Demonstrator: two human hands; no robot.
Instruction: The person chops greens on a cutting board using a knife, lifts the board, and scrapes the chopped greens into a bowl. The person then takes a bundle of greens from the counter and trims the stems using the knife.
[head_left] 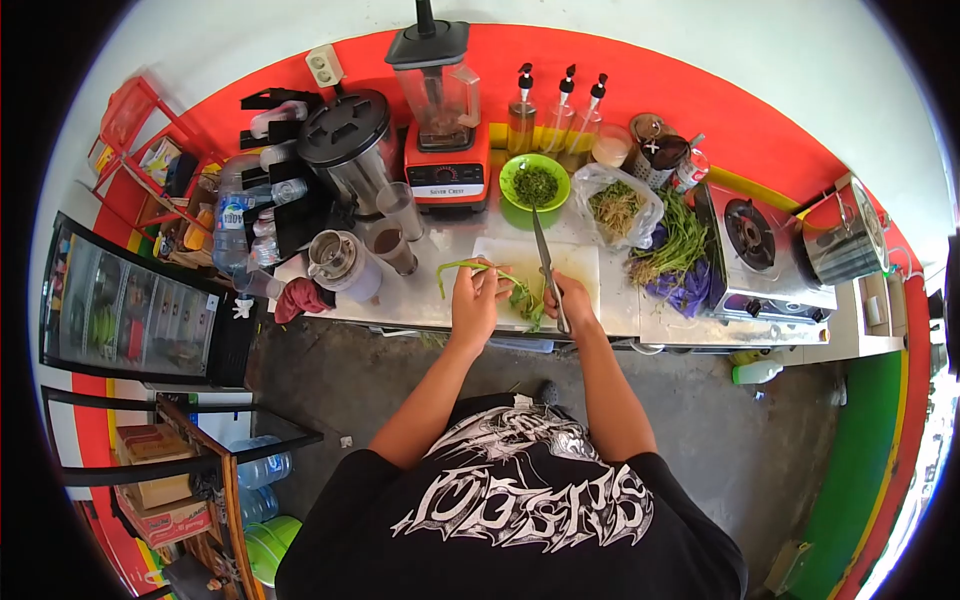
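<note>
My left hand (477,303) is closed around a few green herb stems (455,267), over the left part of a white cutting board (582,260). Leafy herb tops (524,299) extend from it toward the right hand. In my right hand (573,300) is a knife (542,243), its blade pointing away from me toward a green bowl (537,216). Finely chopped greens (533,183) lie in that bowl, just behind the board. The herb pieces right beside the fingers are too small to make out well.
Right of the board are a plastic bag (648,220) of roots, a bundle of long-stemmed greens (682,238) and a gas stove (765,240). Behind stand a red blender (445,170) and several pump bottles (522,125). A metal jug (342,262) and clear cups stand left.
</note>
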